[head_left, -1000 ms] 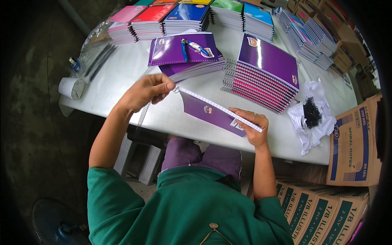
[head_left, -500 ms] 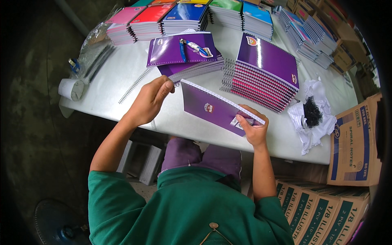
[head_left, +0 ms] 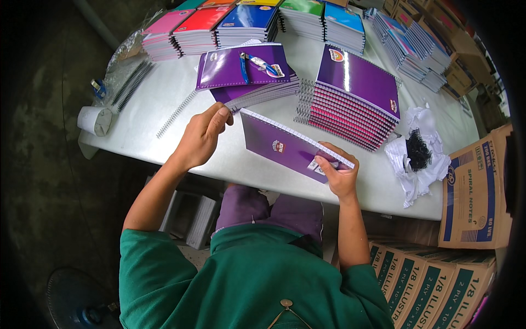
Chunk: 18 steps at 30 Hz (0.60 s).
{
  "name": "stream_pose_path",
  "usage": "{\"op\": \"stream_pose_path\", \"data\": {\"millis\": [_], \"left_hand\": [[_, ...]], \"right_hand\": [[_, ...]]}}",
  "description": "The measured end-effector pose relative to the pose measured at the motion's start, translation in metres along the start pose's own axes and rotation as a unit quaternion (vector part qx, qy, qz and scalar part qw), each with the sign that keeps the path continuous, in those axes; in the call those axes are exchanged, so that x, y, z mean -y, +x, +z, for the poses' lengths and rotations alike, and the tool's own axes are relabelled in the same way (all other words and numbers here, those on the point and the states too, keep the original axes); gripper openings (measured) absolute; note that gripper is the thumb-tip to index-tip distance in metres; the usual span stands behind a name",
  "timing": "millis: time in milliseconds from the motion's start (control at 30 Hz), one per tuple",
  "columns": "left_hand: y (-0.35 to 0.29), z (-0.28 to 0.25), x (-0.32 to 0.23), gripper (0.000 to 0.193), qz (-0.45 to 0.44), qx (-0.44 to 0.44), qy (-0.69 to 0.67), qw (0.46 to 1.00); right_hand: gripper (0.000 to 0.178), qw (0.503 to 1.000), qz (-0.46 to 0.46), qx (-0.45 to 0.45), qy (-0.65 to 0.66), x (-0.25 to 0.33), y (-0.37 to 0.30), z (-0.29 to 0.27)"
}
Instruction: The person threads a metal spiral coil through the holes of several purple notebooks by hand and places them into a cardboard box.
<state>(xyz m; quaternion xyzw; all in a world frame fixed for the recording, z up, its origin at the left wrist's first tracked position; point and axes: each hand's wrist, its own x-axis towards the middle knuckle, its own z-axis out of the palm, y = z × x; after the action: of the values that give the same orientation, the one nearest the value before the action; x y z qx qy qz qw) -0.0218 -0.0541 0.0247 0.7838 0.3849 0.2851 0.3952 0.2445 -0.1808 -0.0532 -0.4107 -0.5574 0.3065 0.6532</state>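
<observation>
My right hand (head_left: 344, 174) grips a purple-covered notebook (head_left: 276, 143) by its right end, thumb on the cover. The notebook is tilted over the table's near edge, its punched long edge facing up and away from me. At its upper left corner my left hand (head_left: 205, 134) is closed in a pinch. A short bit of dark spiral wire (head_left: 234, 111) shows between those fingertips and the corner; the palm hides any remainder. Behind lies a stack of loose purple notebooks (head_left: 224, 66) with blue-handled cutting pliers (head_left: 245, 68) on top. A taller stack of spiral-bound purple notebooks (head_left: 359, 82) stands to the right.
A loose spiral wire (head_left: 176, 114) and a bunch of dark spirals (head_left: 133, 82) lie at the left, near a white roll (head_left: 95, 120). Coloured notebook stacks (head_left: 246, 24) line the back. Crumpled paper (head_left: 405, 170) holds black wire scraps (head_left: 418, 151). Cardboard boxes (head_left: 474, 192) stand at the right.
My left hand has shifted slightly right, still pinching at the notebook's corner. The notebook and my right hand have barely moved.
</observation>
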Motion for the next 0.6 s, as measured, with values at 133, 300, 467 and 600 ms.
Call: {"op": "stream_pose_path", "data": {"millis": [133, 300, 467, 600], "left_hand": [[-0.001, 0.002, -0.004, 0.037, 0.061, -0.041, 0.165, 0.984], [0.007, -0.005, 0.003, 0.030, -0.029, 0.012, -0.065, 0.997], [0.013, -0.030, -0.009, 0.017, -0.015, 0.111, -0.122, 0.986], [0.008, -0.025, -0.016, 0.023, -0.047, 0.114, -0.071, 0.990]], "right_hand": [[0.028, 1.000, 0.010, 0.004, 0.005, 0.000, -0.001, -0.001], [0.026, 0.998, -0.032, 0.050, -0.025, 0.002, 0.003, -0.004], [0.026, 0.995, -0.073, 0.065, -0.026, -0.002, 0.007, -0.008], [0.027, 0.999, -0.015, 0.027, -0.017, 0.001, -0.001, -0.006]]}}
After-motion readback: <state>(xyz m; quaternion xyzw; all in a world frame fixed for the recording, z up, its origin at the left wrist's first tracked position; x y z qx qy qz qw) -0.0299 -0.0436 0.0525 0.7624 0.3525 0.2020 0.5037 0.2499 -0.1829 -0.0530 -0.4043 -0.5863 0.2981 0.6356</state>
